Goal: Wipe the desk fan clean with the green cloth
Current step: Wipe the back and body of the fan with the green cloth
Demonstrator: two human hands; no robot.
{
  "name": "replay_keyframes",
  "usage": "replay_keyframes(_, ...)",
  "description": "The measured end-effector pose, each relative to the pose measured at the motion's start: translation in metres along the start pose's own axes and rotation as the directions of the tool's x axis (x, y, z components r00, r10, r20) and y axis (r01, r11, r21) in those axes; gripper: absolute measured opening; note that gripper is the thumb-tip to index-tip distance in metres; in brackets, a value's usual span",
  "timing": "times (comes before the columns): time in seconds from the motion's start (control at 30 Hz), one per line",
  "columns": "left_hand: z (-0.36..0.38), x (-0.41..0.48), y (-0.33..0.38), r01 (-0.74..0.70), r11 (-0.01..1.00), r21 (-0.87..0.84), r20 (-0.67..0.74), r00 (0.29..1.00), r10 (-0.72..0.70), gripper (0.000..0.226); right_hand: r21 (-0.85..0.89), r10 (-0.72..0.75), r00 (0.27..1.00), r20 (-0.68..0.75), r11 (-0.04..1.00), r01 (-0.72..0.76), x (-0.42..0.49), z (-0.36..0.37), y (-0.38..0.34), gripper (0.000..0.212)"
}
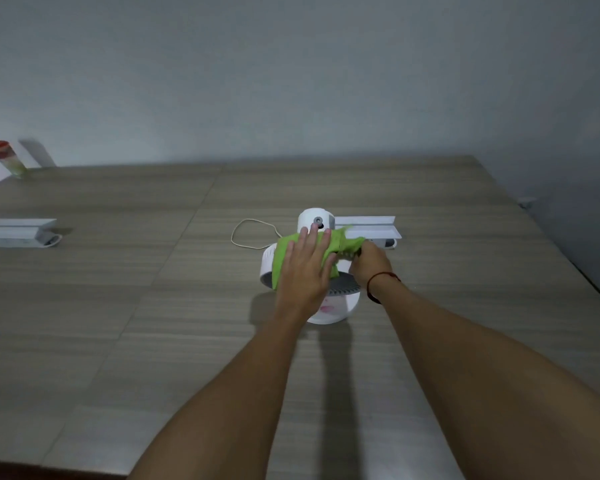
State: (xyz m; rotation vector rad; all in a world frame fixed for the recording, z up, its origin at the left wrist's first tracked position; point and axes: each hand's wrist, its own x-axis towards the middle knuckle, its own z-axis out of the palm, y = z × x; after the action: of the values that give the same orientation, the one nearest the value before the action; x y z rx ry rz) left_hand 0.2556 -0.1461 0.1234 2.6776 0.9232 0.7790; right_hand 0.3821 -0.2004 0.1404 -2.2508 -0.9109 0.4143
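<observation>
**Head view: both hands on the cloth-covered fan**

Head view shows a white desk fan (317, 220) standing near the middle of a wood-grain table (118, 289). Its round head is tilted, with the dark grille (343, 292) facing down toward the viewer. A green cloth (342, 242) is draped across the top of the fan's head, covering most of the upper housing.

Left hand (303, 271): laid flat on the cloth, fingers spread wide and extended, pressing the fabric against the housing. It grips nothing; the palm simply bears down.

Right hand (369, 263): curled tight around the bunched right end of the cloth, just beside the fan's right edge. A dark red cord bracelet (378, 282) circles this wrist.

A thin pale cable (248, 233) loops on the table just left of the fan. A white angled bracket (368, 226) lies directly behind the fan, touching or nearly touching it; which of the two cannot be told. A second, similar white piece (18, 232) sits well apart at the left edge of the table. A tall tumbler (6, 159) with a red lid stands at the far left corner, blurred. A plain grey wall (291, 81) backs the table.
</observation>
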Motion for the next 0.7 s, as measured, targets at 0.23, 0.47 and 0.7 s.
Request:
replay_keyframes(0.23,0.008,0.001,-0.025,0.325,0.908,-0.265,-0.069,0.933,-0.354,0.063,0.007,-0.043,0.999,0.007,0.999,0.043,0.003,0.0,0.001,0.034)
replay_keyframes(0.47,0.001,0.005,-0.059,0.513,0.697,-0.501,0.049,0.821,-0.569,0.046,-0.003,-0.025,1.0,-0.012,1.0,0.025,0.004,0.001,0.002,0.032)
replay_keyframes(0.7,0.004,0.005,-0.03,0.056,0.983,-0.176,-0.02,0.998,-0.06,0.056,-0.014,-0.006,1.0,-0.007,1.0,0.006,0.009,-0.001,-0.003,0.031)
